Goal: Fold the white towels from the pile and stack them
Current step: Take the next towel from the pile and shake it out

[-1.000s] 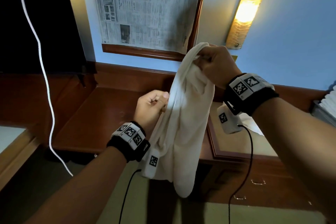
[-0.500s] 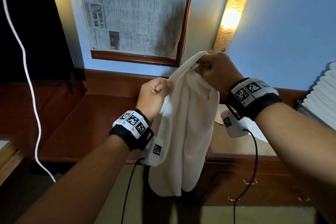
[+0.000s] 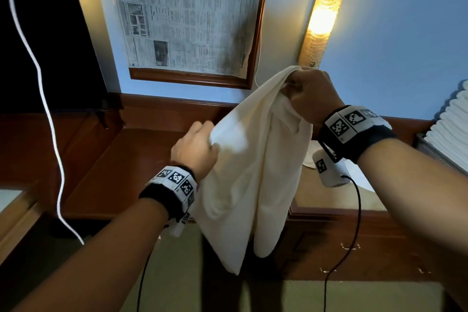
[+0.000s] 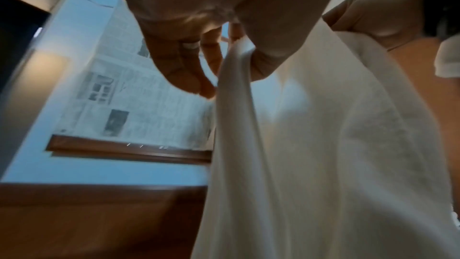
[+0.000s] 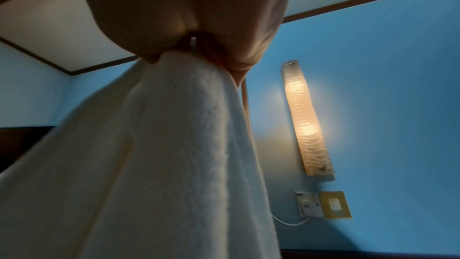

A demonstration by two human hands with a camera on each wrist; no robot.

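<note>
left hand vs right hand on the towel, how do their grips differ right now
The right hand is higher, fist bunched round the top of the white towel; the left hand is lower and out to the side, pinching one edge. In the left wrist view the left hand's fingers are only loosely curled; the right's are clenched. Both hold the same hanging towel.

The towel [image 3: 255,164] is soft cloth with a matt, fine terry nap (the pile shows most clearly in the right wrist view). The desk [image 3: 121,170] and the frame [image 3: 192,78] are reddish-brown wood with a smooth, semi-gloss varnish. The sheet in the frame is matt newsprint paper [image 3: 187,15]. The wall lamp [image 3: 326,7] has a rippled, translucent cover. The wall [image 3: 405,45] is matt painted.
</note>
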